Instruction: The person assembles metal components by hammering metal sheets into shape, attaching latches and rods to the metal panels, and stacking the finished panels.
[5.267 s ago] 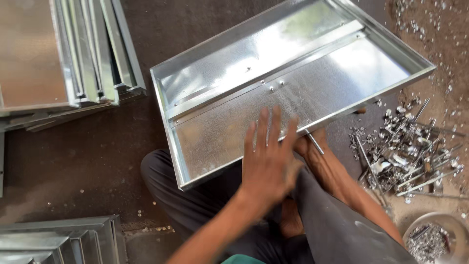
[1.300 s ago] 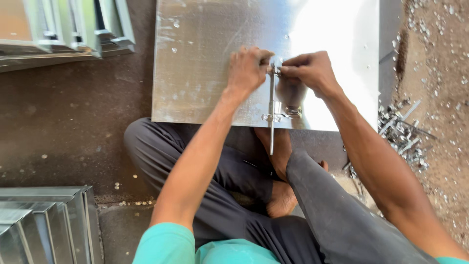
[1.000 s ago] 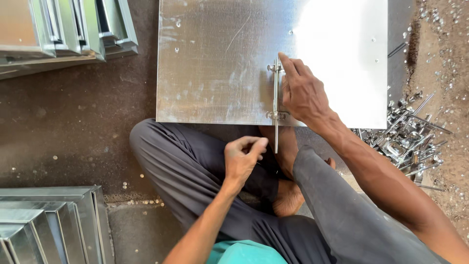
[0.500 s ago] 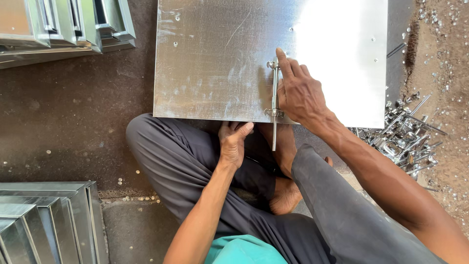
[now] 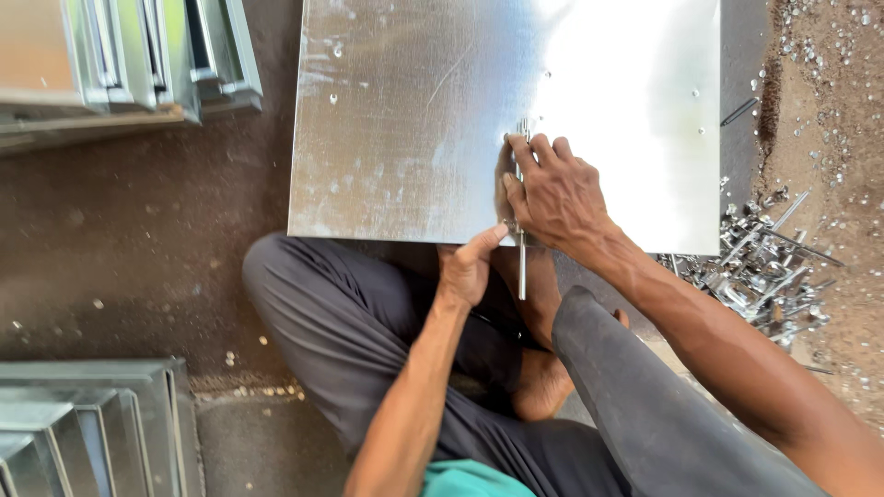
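Your right hand (image 5: 552,193) lies flat, fingers together, on the large flat galvanised steel sheet (image 5: 414,120), pressing down over a thin straight metal rod (image 5: 521,262) that runs toward six o'clock and pokes out past the sheet's near edge. Your left hand (image 5: 470,267) is at that near edge, at about seven o'clock from the right one, thumb up against the sheet's rim and fingers curled beneath; you cannot tell from here what those fingers grip under there. The sheet rests over your crossed legs, filling the twelve o'clock part of the view. At three o'clock a loose heap of shiny metal rods and fittings (image 5: 764,271) lies on the dirt floor (image 5: 120,248). Stacked folded steel trays sit at ten o'clock (image 5: 120,55) and at seven o'clock (image 5: 92,423).
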